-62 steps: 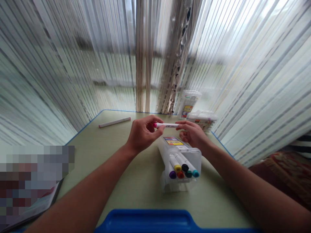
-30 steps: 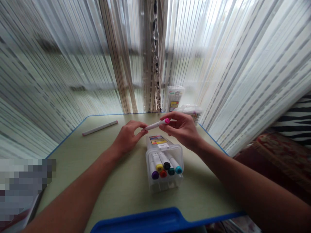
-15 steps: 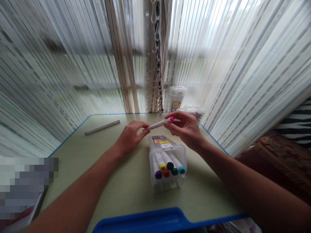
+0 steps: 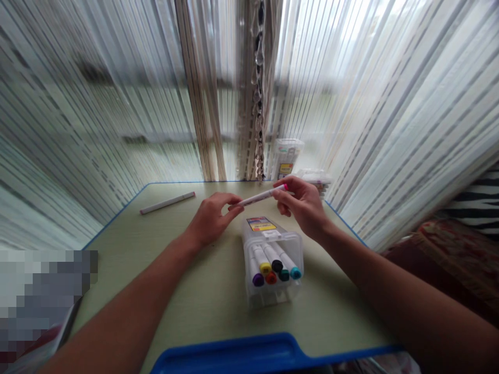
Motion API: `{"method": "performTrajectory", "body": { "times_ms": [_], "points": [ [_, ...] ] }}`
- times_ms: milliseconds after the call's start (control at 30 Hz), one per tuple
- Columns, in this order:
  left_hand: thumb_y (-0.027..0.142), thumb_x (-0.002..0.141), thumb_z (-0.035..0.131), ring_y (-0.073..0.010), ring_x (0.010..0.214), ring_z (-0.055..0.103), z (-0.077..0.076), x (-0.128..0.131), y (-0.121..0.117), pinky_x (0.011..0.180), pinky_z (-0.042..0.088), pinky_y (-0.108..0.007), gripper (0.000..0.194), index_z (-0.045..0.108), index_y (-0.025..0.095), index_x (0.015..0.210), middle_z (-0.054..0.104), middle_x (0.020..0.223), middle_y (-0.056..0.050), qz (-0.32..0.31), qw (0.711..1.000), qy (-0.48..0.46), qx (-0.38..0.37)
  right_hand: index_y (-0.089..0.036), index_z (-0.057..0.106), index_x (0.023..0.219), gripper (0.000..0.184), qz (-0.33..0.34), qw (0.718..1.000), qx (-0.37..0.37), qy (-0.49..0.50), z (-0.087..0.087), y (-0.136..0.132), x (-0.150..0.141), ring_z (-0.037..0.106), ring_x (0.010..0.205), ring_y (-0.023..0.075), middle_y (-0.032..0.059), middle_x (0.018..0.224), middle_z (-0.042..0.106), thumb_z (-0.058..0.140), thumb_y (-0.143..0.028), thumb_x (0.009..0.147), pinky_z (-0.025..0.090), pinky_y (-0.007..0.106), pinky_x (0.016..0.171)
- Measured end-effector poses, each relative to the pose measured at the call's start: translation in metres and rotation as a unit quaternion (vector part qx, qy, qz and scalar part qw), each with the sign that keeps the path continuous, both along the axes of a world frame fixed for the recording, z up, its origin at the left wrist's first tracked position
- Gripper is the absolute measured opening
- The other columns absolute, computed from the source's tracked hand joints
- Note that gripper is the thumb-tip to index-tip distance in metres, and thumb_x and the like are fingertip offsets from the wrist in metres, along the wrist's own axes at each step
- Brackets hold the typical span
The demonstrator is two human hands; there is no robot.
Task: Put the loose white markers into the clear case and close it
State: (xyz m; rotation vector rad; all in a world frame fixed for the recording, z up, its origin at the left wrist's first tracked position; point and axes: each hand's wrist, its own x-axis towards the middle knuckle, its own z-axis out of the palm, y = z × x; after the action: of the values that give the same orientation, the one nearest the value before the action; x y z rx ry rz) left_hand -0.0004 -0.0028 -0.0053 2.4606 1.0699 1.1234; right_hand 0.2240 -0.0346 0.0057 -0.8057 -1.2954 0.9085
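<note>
A white marker [image 4: 258, 198] with a pink end is held slantwise above the table between both hands. My left hand [image 4: 213, 215] pinches its left end between thumb and fingers. Near the pink end, my right hand [image 4: 301, 201] grips it with thumb and fingertips. Just below the hands lies a clear plastic case [image 4: 249, 244] on its side, its opening toward me. Several markers [image 4: 276, 265] rest inside, with purple, yellow, orange, black, green and light-blue ends showing. Left of my left hand, another white marker [image 4: 167, 202] with pinkish ends lies on the table.
The pale green table [image 4: 187, 306] has a blue edge and a blue tray [image 4: 230, 353] at its near side. At the back right stand a clear case [image 4: 288, 156] and a further plastic pack [image 4: 317, 178]. String curtains [image 4: 128, 104] hang behind the table.
The right hand has shifted slightly right along the marker toward its pink end. The left hand keeps its pinch. The whole view has moved a little.
</note>
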Motion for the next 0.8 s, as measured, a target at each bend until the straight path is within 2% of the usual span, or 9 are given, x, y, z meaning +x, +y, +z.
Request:
{"method": "performTrajectory", "body": {
  "times_ms": [133,300,467,600,800],
  "points": [
    [0.039,0.086,0.068,-0.0178,0.076,0.066,0.007,0.003,-0.007,0.072,0.049,-0.029,0.027,0.074,0.015,0.096,0.075,0.085,-0.006,0.011,0.997,-0.072,-0.026,-0.016,0.066,0.081,0.018,-0.013,0.997,-0.064,0.047,-0.009,0.011,0.007,0.049,0.037,0.0063,-0.0046,0.059,0.059,0.076,-0.026,0.07,0.031,0.018,0.033],
    [0.036,0.084,0.07,-0.0142,0.068,0.062,0.013,0.008,-0.017,0.068,0.048,-0.026,0.024,0.076,0.014,0.093,0.074,0.081,-0.004,0.0,0.993,-0.118,-0.001,-0.015,0.066,0.08,0.016,0.022,0.99,-0.121,0.064,-0.02,0.018,0.01,0.049,0.036,0.0067,-0.0012,0.062,0.064,0.073,-0.023,0.068,0.031,0.018,0.032],
    [0.031,0.083,0.072,-0.0132,0.065,0.059,0.016,0.01,-0.022,0.065,0.047,-0.025,0.022,0.077,0.013,0.094,0.074,0.078,-0.005,-0.021,0.992,-0.121,0.019,-0.015,0.066,0.082,0.015,0.034,0.989,-0.134,0.056,-0.025,0.019,0.011,0.05,0.036,0.0073,0.0,0.066,0.066,0.07,-0.021,0.069,0.031,0.018,0.032],
    [0.031,0.082,0.072,-0.0129,0.063,0.058,0.015,0.011,-0.022,0.062,0.047,-0.025,0.024,0.077,0.011,0.094,0.075,0.08,-0.007,-0.033,0.991,-0.128,0.006,-0.015,0.067,0.083,0.015,0.036,0.988,-0.141,0.051,-0.027,0.019,0.012,0.051,0.036,0.0077,0.0003,0.066,0.067,0.07,-0.021,0.069,0.032,0.018,0.032],
    [0.035,0.08,0.072,-0.012,0.058,0.057,0.015,0.01,-0.019,0.056,0.045,-0.023,0.026,0.078,0.012,0.092,0.07,0.069,-0.004,0.003,0.984,-0.174,-0.045,-0.016,0.068,0.081,0.015,0.03,0.991,-0.12,0.045,-0.023,0.016,0.009,0.05,0.036,0.0068,-0.0002,0.065,0.066,0.075,-0.024,0.071,0.033,0.018,0.033]
  ]
}}
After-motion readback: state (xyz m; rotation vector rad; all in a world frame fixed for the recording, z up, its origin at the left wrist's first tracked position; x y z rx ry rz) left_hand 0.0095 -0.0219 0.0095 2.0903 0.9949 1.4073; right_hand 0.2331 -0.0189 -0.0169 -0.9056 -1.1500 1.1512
